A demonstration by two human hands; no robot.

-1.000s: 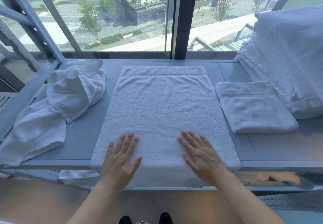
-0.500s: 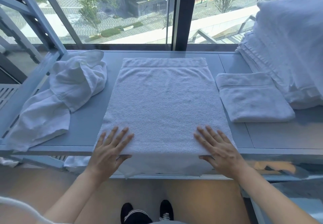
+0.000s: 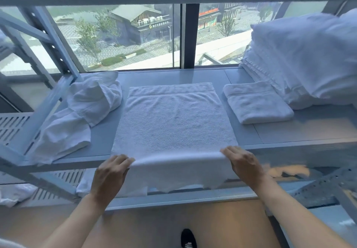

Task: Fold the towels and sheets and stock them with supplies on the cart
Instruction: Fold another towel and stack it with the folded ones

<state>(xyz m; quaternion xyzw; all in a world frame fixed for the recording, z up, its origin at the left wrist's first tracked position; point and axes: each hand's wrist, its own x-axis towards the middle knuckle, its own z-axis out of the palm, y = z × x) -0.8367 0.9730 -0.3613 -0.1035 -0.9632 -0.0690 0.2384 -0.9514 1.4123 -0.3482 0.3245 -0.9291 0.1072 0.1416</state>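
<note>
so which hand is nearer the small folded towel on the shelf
Right. The right hand grips the spread towel's near edge, just below the folded towel; the left hand grips the same edge at its far corner.

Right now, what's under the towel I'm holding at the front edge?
The spread towel lies on the grey shelf, its near end hanging over the front edge. Anything else beneath it is covered.

White towel (image 3: 173,124) on grey shelf (image 3: 289,131), near edge in both hands' fingers (image 3: 123,159).

Nubby white terry-cloth towel (image 3: 174,124) on smooth, matt grey shelf (image 3: 289,131).
</note>
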